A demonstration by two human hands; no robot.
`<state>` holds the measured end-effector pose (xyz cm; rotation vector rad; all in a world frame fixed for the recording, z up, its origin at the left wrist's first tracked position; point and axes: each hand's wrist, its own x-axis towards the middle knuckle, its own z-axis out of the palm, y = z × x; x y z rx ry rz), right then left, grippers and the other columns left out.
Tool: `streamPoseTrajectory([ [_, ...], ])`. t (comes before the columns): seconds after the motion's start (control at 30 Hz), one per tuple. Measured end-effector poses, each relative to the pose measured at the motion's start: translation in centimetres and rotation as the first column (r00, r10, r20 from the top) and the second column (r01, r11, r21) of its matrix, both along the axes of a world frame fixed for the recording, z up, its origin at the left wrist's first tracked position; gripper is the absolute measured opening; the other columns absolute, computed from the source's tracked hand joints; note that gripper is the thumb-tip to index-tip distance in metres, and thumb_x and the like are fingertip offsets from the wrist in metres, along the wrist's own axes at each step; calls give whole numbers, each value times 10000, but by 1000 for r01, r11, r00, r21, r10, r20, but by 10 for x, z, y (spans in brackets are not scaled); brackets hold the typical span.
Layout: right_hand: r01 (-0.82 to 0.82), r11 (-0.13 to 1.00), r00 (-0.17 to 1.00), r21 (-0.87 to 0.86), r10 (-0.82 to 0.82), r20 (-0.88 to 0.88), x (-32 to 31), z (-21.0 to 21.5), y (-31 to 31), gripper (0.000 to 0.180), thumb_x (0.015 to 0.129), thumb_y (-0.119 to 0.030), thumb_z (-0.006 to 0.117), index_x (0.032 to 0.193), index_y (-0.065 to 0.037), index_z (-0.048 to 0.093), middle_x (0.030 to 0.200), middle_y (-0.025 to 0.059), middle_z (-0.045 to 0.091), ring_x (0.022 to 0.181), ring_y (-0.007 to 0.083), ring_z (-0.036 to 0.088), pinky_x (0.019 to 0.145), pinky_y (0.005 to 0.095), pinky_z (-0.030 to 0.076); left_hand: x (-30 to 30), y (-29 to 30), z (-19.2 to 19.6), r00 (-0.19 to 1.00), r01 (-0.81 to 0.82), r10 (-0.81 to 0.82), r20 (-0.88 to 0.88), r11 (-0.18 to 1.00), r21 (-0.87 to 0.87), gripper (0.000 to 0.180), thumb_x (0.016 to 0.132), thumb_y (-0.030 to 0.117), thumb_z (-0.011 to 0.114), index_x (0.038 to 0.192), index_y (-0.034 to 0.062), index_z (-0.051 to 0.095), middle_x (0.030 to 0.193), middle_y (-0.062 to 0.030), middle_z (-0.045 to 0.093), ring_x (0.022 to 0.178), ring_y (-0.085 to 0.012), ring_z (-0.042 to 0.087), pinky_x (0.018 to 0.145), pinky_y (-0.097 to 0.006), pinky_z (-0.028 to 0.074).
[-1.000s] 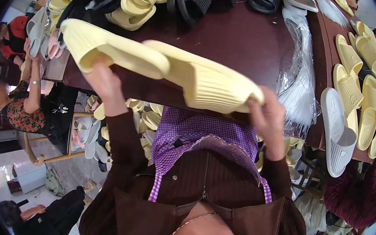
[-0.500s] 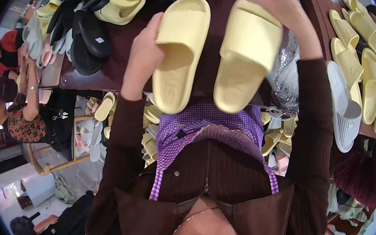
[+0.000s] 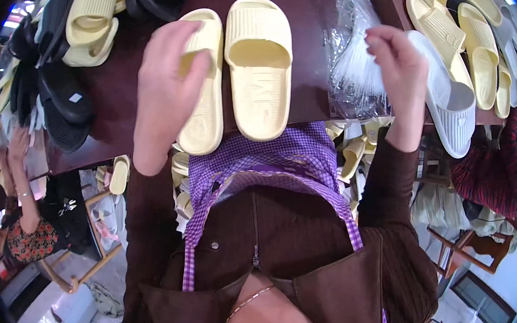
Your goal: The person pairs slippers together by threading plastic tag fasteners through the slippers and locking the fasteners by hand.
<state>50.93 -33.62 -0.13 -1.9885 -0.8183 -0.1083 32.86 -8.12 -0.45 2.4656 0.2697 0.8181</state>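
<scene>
Two pale yellow slide slippers, a left-hand slipper [image 3: 203,121] and a right-hand slipper [image 3: 256,89], stand side by side at the front edge of the dark red table [image 3: 310,60]. Over the left-hand slipper is my left hand [image 3: 167,85], thumb and fingers apart, covering part of its strap. My right hand [image 3: 400,72] is raised beside a bundle of thin white strands [image 3: 361,55] on clear plastic wrapping [image 3: 336,84]. Its fingertips are drawn together; anything between them is too small to make out.
Black slippers [image 3: 66,100] and a stacked yellow pair [image 3: 94,12] lie to the left. More yellow slippers [image 3: 478,52] and a grey-white slipper [image 3: 452,112] are at the right. A person [image 3: 30,235] works at far left, another [image 3: 497,168] at far right.
My right hand has left the right-hand slipper and moved over to the white strands. Both slippers now stand closer together on the table, and my left hand's grip has loosened. The view has shifted.
</scene>
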Motion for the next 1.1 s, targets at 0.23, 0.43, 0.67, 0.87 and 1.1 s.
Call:
streamPoseTrajectory([
  [0.23, 143, 990, 975, 8, -142, 171, -35, -36, -19, 123, 836, 34, 612, 955, 20, 641, 855, 91, 661, 776, 138, 633, 692, 243, 492, 64, -69, 13, 846, 463, -466, -260, 883, -79, 237, 842, 142, 581, 1006, -25, 615, 986, -180, 621, 961, -314, 595, 850, -387, 464],
  [0.43, 158, 986, 968, 52, -165, 191, -38, -48, -29, 137, 830, 55, 594, 957, 15, 628, 854, 115, 646, 782, 183, 639, 710, 266, 496, 126, -98, -19, 716, 530, -497, -490, 844, -80, 272, 862, 220, 573, 911, -36, 648, 905, -193, 639, 897, -338, 620, 802, -408, 485],
  [0.67, 218, 973, 962, 74, -227, 154, -35, -57, -34, 169, 825, 70, 579, 979, 15, 618, 894, 127, 645, 809, 212, 644, 729, 281, 500, 164, -122, -45, 769, 379, -358, -530, 923, -74, 306, 815, 270, 624, 816, -35, 653, 839, -212, 654, 818, -363, 647, 766, -429, 507],
  [0.87, 206, 973, 958, 107, -223, 181, -30, -62, -37, 176, 824, 68, 575, 988, 17, 616, 907, 137, 640, 828, 224, 642, 751, 289, 501, 175, -118, -68, 802, 373, -370, -468, 923, -92, 285, 796, 238, 610, 839, -37, 668, 810, -213, 656, 775, -349, 660, 746, -410, 519],
  [1.1, 195, 976, 962, 98, -210, 174, -31, -60, -33, 168, 824, 59, 583, 983, 19, 620, 932, 137, 646, 860, 233, 646, 770, 298, 499, 173, -107, -62, 797, 333, -404, -449, 914, -231, 249, 781, 168, 575, 857, -48, 673, 725, -181, 654, 662, -268, 671, 657, -357, 531],
])
